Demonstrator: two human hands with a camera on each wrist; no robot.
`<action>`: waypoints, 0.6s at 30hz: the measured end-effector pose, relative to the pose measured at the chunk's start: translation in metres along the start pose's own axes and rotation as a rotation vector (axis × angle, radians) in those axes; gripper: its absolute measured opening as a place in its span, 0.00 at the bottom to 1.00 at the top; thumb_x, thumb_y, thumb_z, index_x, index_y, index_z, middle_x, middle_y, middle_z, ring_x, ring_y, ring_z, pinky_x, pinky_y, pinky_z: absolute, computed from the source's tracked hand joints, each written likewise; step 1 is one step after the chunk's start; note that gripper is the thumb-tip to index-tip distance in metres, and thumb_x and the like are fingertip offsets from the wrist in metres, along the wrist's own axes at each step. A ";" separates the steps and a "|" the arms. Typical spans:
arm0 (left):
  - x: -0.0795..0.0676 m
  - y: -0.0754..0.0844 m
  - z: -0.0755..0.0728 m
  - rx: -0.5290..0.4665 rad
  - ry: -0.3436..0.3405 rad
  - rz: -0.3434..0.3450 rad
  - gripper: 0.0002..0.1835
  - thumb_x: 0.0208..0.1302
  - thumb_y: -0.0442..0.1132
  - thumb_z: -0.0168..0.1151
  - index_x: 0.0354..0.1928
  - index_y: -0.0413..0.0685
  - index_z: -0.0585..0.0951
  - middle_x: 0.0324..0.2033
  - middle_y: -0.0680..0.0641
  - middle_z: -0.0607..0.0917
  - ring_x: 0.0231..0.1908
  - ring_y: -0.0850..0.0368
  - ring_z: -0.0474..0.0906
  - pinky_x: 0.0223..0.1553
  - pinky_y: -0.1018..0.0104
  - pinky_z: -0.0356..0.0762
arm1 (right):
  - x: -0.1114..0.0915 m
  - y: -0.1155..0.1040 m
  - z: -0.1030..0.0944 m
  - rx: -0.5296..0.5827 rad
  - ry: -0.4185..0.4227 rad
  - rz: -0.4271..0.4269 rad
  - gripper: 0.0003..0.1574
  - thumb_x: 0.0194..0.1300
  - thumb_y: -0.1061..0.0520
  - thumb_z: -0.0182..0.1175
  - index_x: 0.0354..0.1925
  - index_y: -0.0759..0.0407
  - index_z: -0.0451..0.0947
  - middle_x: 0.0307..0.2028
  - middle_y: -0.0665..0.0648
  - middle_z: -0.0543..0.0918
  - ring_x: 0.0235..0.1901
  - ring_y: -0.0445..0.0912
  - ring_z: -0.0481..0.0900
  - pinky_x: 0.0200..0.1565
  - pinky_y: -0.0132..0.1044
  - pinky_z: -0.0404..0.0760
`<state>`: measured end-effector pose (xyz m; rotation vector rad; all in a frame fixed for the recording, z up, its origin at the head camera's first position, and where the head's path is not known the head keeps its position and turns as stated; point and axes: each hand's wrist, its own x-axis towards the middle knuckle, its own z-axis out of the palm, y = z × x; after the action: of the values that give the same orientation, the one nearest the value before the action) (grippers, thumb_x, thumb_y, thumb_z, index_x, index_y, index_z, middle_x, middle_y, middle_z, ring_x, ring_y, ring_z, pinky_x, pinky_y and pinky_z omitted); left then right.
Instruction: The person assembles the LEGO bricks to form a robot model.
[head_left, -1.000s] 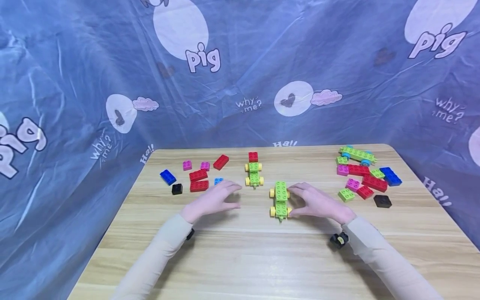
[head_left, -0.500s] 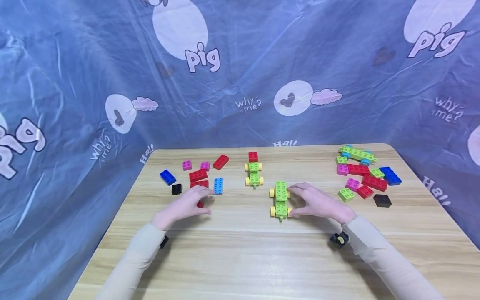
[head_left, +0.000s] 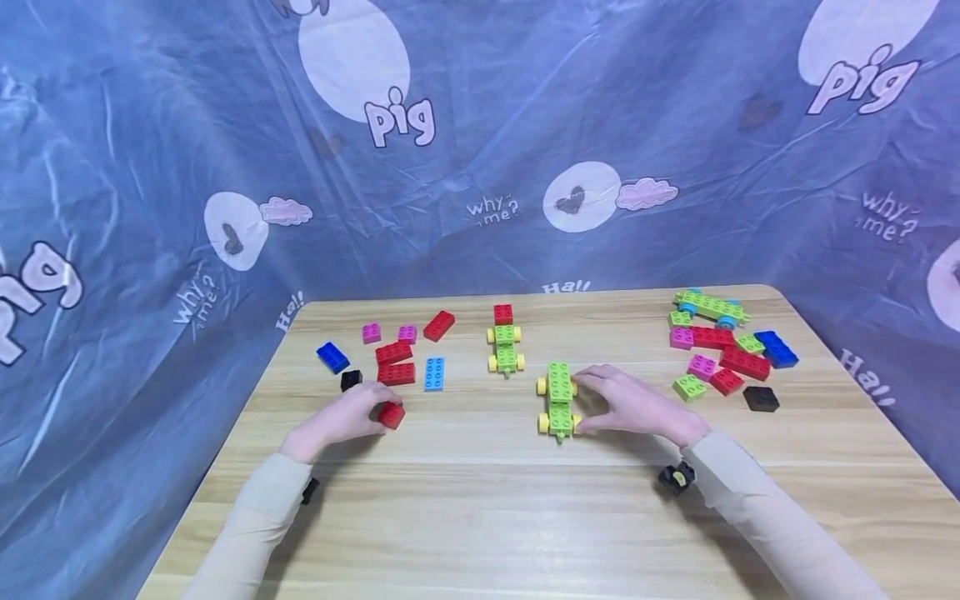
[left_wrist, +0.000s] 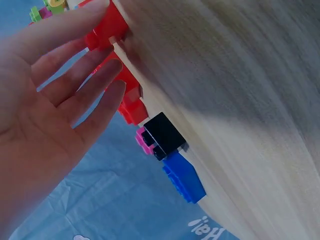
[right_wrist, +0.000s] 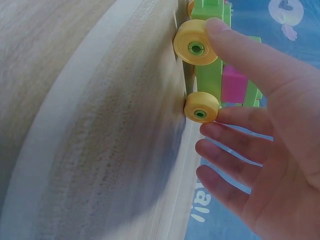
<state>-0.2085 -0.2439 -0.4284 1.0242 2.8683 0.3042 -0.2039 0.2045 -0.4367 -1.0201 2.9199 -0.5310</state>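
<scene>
In the head view my left hand (head_left: 339, 419) pinches a small red brick (head_left: 392, 415) between thumb and forefinger, near the table surface. The left wrist view shows the thumb crossing this red brick (left_wrist: 112, 22), other fingers loosely extended. My right hand (head_left: 636, 402) lies beside a green toy car (head_left: 559, 400) with yellow wheels. Its thumb touches one wheel (right_wrist: 195, 42), the forefinger the other wheel (right_wrist: 201, 107), and the remaining fingers are spread and relaxed. A pink brick (right_wrist: 234, 85) sits on the car's chassis with green above it.
Behind stands a second yellow-wheeled car (head_left: 506, 350), with a red brick (head_left: 503, 314) beyond. A light-blue brick (head_left: 434, 374), black brick (head_left: 351, 381), blue brick (head_left: 333, 357) and several others lie left. At right are a blue-wheeled chassis (head_left: 711, 308) and mixed bricks.
My left hand has moved left, away from the cars, uncovering the light-blue brick, and has closed on the small red brick. My right hand has stayed beside the green car.
</scene>
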 end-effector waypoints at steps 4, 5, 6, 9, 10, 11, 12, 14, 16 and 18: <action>0.001 -0.002 0.000 0.007 0.009 -0.008 0.21 0.44 0.32 0.73 0.45 0.42 0.82 0.42 0.46 0.85 0.45 0.51 0.80 0.48 0.58 0.80 | 0.000 -0.001 0.000 -0.001 -0.002 0.000 0.51 0.45 0.36 0.70 0.59 0.66 0.70 0.58 0.64 0.75 0.58 0.57 0.73 0.61 0.51 0.72; 0.001 -0.002 0.001 0.007 0.010 -0.012 0.20 0.44 0.32 0.73 0.44 0.42 0.83 0.42 0.46 0.86 0.44 0.51 0.81 0.48 0.58 0.81 | 0.000 -0.001 -0.001 0.000 -0.003 0.001 0.51 0.45 0.36 0.70 0.59 0.66 0.70 0.58 0.64 0.75 0.58 0.57 0.73 0.61 0.51 0.72; 0.001 -0.003 0.000 0.001 0.008 -0.019 0.20 0.45 0.31 0.73 0.44 0.42 0.83 0.42 0.46 0.86 0.44 0.51 0.81 0.48 0.58 0.81 | 0.000 -0.001 -0.001 0.001 -0.003 0.001 0.51 0.45 0.37 0.70 0.59 0.66 0.70 0.58 0.64 0.75 0.58 0.57 0.73 0.62 0.51 0.72; 0.001 -0.004 0.000 -0.017 0.001 -0.040 0.19 0.46 0.31 0.72 0.45 0.42 0.82 0.42 0.46 0.86 0.45 0.51 0.81 0.48 0.58 0.81 | 0.000 -0.001 -0.001 0.000 -0.001 0.001 0.52 0.45 0.37 0.70 0.59 0.66 0.70 0.58 0.64 0.75 0.58 0.57 0.73 0.62 0.51 0.72; 0.001 -0.004 0.000 -0.027 -0.002 -0.050 0.19 0.47 0.31 0.71 0.45 0.42 0.82 0.42 0.46 0.86 0.45 0.51 0.81 0.48 0.58 0.81 | 0.000 -0.001 -0.001 -0.002 0.000 0.002 0.52 0.45 0.37 0.70 0.59 0.66 0.70 0.58 0.64 0.75 0.58 0.57 0.73 0.62 0.51 0.72; 0.001 -0.004 0.000 -0.039 -0.004 -0.057 0.19 0.47 0.32 0.71 0.45 0.42 0.82 0.42 0.46 0.86 0.44 0.52 0.81 0.48 0.59 0.81 | 0.000 -0.001 -0.001 -0.002 0.000 0.003 0.52 0.45 0.37 0.70 0.59 0.66 0.70 0.58 0.64 0.75 0.58 0.57 0.73 0.62 0.51 0.72; 0.001 -0.004 0.000 -0.052 -0.007 -0.065 0.19 0.48 0.33 0.71 0.45 0.42 0.82 0.42 0.46 0.86 0.44 0.53 0.81 0.48 0.59 0.81 | 0.000 -0.001 -0.001 -0.001 -0.001 0.004 0.52 0.45 0.37 0.70 0.59 0.66 0.70 0.58 0.64 0.75 0.58 0.57 0.73 0.62 0.51 0.72; 0.002 -0.004 0.001 -0.075 -0.007 -0.076 0.19 0.48 0.36 0.72 0.45 0.43 0.82 0.41 0.47 0.86 0.43 0.54 0.81 0.47 0.60 0.81 | 0.000 -0.002 -0.002 0.003 -0.006 0.011 0.52 0.45 0.37 0.70 0.59 0.66 0.70 0.58 0.63 0.75 0.58 0.57 0.72 0.62 0.51 0.72; 0.002 -0.004 0.001 -0.095 -0.005 -0.083 0.19 0.48 0.38 0.72 0.45 0.43 0.82 0.40 0.48 0.86 0.41 0.57 0.81 0.45 0.62 0.81 | 0.000 -0.002 -0.002 0.009 -0.011 0.017 0.51 0.45 0.37 0.70 0.60 0.66 0.69 0.58 0.63 0.75 0.59 0.57 0.72 0.62 0.51 0.71; 0.002 -0.004 0.001 -0.112 -0.002 -0.088 0.19 0.48 0.40 0.72 0.44 0.43 0.82 0.39 0.50 0.86 0.39 0.59 0.80 0.44 0.63 0.81 | 0.000 -0.003 -0.002 0.014 -0.014 0.019 0.51 0.46 0.37 0.70 0.60 0.66 0.69 0.58 0.63 0.75 0.59 0.57 0.72 0.62 0.52 0.71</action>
<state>-0.2129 -0.2455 -0.4307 0.8761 2.8475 0.4502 -0.2028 0.2031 -0.4336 -0.9893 2.9062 -0.5401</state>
